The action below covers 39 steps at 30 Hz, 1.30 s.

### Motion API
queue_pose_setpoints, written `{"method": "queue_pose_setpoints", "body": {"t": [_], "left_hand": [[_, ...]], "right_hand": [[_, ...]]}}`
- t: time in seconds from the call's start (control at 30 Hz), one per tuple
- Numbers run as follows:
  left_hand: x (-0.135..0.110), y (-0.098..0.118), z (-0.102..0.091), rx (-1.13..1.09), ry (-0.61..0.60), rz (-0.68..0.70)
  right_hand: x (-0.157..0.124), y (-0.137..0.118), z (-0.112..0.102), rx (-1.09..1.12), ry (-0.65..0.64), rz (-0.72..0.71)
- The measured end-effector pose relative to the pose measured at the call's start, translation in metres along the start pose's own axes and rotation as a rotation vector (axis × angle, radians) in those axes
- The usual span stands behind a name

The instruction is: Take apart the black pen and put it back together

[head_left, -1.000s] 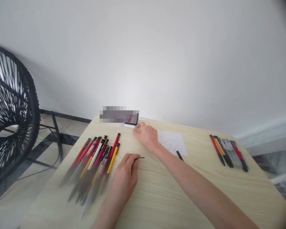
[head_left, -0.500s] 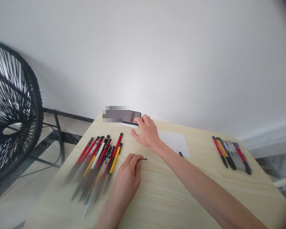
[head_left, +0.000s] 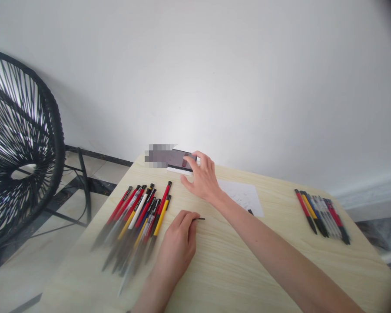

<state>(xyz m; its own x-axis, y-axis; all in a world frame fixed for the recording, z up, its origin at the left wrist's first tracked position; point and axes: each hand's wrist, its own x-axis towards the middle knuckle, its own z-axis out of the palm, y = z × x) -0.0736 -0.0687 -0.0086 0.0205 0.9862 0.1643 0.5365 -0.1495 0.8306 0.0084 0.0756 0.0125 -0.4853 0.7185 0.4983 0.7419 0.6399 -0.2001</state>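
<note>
My right hand [head_left: 202, 178] reaches to the far edge of the light wooden table [head_left: 234, 278]. Its fingers are spread, and the fingertips touch the screen of a dark phone [head_left: 179, 159] lying flat there. My left hand [head_left: 177, 245] rests on the table nearer to me, its fingers pinched on a thin black pen refill [head_left: 200, 218] whose tip pokes out to the right. A pile of several red, yellow, white and black pens [head_left: 140, 219] lies just left of my left hand.
A white sheet of paper [head_left: 244, 196] lies right of my right hand, with a small black pen part [head_left: 250, 212] at its near edge. A row of several pens [head_left: 322, 211] sits at the table's right. A black wire chair [head_left: 19, 152] stands left of the table.
My right hand has lifted from a closed rest beside the phone, opened, and moved its fingertips onto the phone's screen. My left hand keeps its pinch.
</note>
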Motion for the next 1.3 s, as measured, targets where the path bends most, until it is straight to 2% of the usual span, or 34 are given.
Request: {"method": "queue_pose_setpoints", "body": {"t": [0.1,0.23,0.37,0.57,0.9,1.1,1.3], "left_hand": [[0.0,0.0,0.0,0.003,0.003,0.008],[0.001,0.0,0.001,0.013,-0.006,0.001],[0.0,-0.001,0.001,0.018,-0.008,0.006],[0.0,-0.002,0.001,0.007,-0.005,0.009],[-0.001,-0.002,0.001,0.025,0.001,0.021],[0.0,-0.003,0.002,0.024,0.005,0.028],[-0.001,-0.003,0.002,0.031,0.018,0.037]], "right_hand": [[-0.016,0.006,-0.001,-0.007,0.014,0.116],[-0.034,0.014,0.002,-0.066,-0.078,0.009],[-0.037,0.02,0.004,-0.141,-0.201,-0.101],[-0.031,0.021,0.002,-0.16,-0.289,-0.093],[-0.04,0.025,-0.001,-0.109,-0.237,-0.036],[-0.034,0.024,0.001,-0.141,-0.167,0.053],[-0.023,0.024,0.006,-0.19,-0.216,0.11]]}}
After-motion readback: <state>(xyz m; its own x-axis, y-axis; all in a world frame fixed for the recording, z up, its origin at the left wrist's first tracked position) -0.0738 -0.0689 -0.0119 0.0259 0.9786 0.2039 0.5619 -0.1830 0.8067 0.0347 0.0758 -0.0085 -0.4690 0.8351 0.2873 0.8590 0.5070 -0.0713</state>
